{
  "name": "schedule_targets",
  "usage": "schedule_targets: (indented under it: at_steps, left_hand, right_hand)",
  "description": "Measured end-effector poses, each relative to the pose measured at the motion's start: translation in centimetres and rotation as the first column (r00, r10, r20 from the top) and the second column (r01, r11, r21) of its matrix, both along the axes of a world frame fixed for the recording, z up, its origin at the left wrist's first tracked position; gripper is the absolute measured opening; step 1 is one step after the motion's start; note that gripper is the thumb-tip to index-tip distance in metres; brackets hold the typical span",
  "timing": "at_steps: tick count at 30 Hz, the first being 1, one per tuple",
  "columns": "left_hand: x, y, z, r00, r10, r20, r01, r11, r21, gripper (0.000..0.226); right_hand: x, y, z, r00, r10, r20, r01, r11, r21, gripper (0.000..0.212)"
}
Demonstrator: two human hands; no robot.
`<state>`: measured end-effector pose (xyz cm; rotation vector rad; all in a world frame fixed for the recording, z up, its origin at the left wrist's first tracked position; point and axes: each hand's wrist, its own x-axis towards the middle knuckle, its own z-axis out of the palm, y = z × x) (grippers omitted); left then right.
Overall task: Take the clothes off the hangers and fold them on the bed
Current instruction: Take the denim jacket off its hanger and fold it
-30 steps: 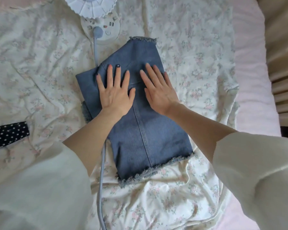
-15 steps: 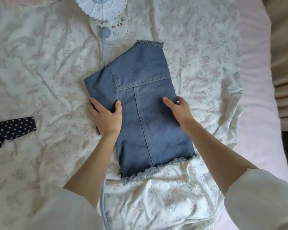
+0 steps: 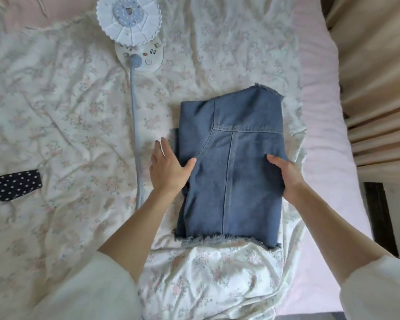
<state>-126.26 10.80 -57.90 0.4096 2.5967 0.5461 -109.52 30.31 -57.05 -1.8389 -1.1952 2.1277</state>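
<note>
The folded blue denim piece (image 3: 233,167), frayed hems at the near and far ends with a seam running down the middle, sits flat on the floral bed cover (image 3: 67,112), toward the bed's right side.

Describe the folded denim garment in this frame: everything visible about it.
The denim garment is mid-blue, looks like sturdy cotton, and is folded into a compact upright rectangle on the floral bedsheet. Light topstitched seams cross it: one vertical down the middle, one horizontal near the top. Its near and far edges are frayed. Folded layers peek out along its left side. The left hand grips its left edge, thumb on top; the right hand grips its right edge likewise.
</note>
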Motion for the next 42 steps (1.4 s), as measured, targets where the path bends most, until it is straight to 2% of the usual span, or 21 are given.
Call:
schedule_targets:
  at_steps: [3,5,6,8,9,10,12,14,17,20,23,25,27,30,31,32,34,36,39,42]
  left_hand:
    - [-0.7,2.0,-0.7,0.993,0.083,0.086,-0.082,0.997,-0.010,0.086]
    - [-2.0,2.9,-1.3,0.968,0.143,0.204,-0.168,0.980,0.109,0.067]
    - [-2.6,3.4,-1.5,0.919,0.190,0.345,-0.267,0.944,0.191,0.056]
    - [-3.7,4.0,-1.3,0.701,0.215,0.680,-0.496,0.831,0.250,0.042]
    - [-3.9,4.1,-1.1,0.589,0.185,0.786,-0.554,0.801,0.226,0.037]
    - [-3.9,4.3,-0.7,0.507,0.150,0.849,-0.561,0.805,0.193,0.034]
    - [-3.8,4.8,-0.5,0.451,0.142,0.881,-0.533,0.835,0.138,0.034]
    - [-3.7,5.3,0.2,0.436,0.158,0.886,-0.550,0.826,0.124,0.028]
    - [-4.2,6.2,2.5,0.477,0.125,0.870,-0.542,0.821,0.179,0.022]
    - [-5.7,7.5,6.7,0.527,0.025,0.849,-0.542,0.780,0.313,0.015]
    - [-7.4,8.8,12.0,0.594,-0.107,0.797,-0.523,0.701,0.484,0.021]
    - [-8.1,9.5,15.2,0.647,-0.170,0.743,-0.493,0.650,0.578,0.020]
    - [-8.6,9.7,18.2,0.695,-0.212,0.687,-0.457,0.607,0.650,0.019]
    - [-8.6,9.0,20.6,0.750,-0.207,0.628,-0.432,0.565,0.703,0.032]
    - [-8.3,8.4,20.8,0.764,-0.207,0.611,-0.424,0.552,0.718,0.036]
    - [-7.9,7.7,20.8,0.769,-0.212,0.603,-0.421,0.543,0.727,0.034]
    - [-6.9,6.0,19.7,0.757,-0.213,0.618,-0.420,0.567,0.709,0.024]
    - [-5.6,4.2,17.3,0.725,-0.186,0.663,-0.422,0.641,0.641,0.028]
    - [-2.6,0.7,12.1,0.633,-0.067,0.771,-0.482,0.746,0.460,0.029]
    - [1.3,-3.1,7.2,0.503,0.017,0.864,-0.468,0.846,0.255,0.031]
  right_hand:
    - [1.7,0.6,-2.3,0.995,0.034,0.095,-0.039,0.998,0.054,0.019]
    - [1.8,1.2,-3.3,0.996,0.023,0.083,-0.021,1.000,-0.019,0.031]
    - [1.7,1.5,-3.6,0.998,0.011,0.060,-0.007,0.998,-0.057,0.036]
    - [1.1,2.2,-3.6,1.000,0.015,0.009,-0.014,0.995,-0.102,0.043]
    - [0.8,2.6,-3.7,0.999,0.033,-0.009,-0.034,0.993,-0.114,0.046]
    - [0.4,2.8,-3.7,0.998,0.052,-0.023,-0.055,0.990,-0.128,0.047]
    - [-0.2,3.2,-3.4,0.995,0.085,-0.045,-0.091,0.985,-0.146,0.045]
    - [-0.7,3.5,-3.2,0.996,0.081,-0.041,-0.086,0.988,-0.127,0.049]
    - [-1.3,4.2,-1.5,0.997,0.034,-0.072,-0.037,0.998,-0.045,0.053]
    - [-2.7,5.5,2.1,0.986,0.009,-0.166,0.001,0.998,0.062,0.035]
    - [-4.4,6.9,7.2,0.949,0.009,-0.314,0.048,0.984,0.174,0.017]
    - [-5.4,7.5,10.1,0.911,0.035,-0.410,0.073,0.967,0.243,0.015]
    - [-6.0,7.9,13.4,0.879,0.073,-0.472,0.088,0.946,0.312,0.027]
    - [-5.8,7.9,16.9,0.860,0.164,-0.484,0.060,0.908,0.415,0.073]
    - [-5.5,7.7,17.3,0.857,0.199,-0.476,0.034,0.899,0.437,0.078]
    - [-5.0,7.4,17.4,0.856,0.229,-0.463,0.006,0.892,0.452,0.074]
    - [-3.6,6.1,16.5,0.859,0.277,-0.431,-0.053,0.884,0.464,0.051]
    - [-1.7,4.4,14.5,0.881,0.279,-0.382,-0.089,0.891,0.446,0.034]
    - [1.9,0.9,9.7,0.937,0.262,-0.231,-0.172,0.921,0.349,0.029]
    - [5.7,-2.8,5.5,0.962,0.266,-0.058,-0.244,0.936,0.255,0.017]
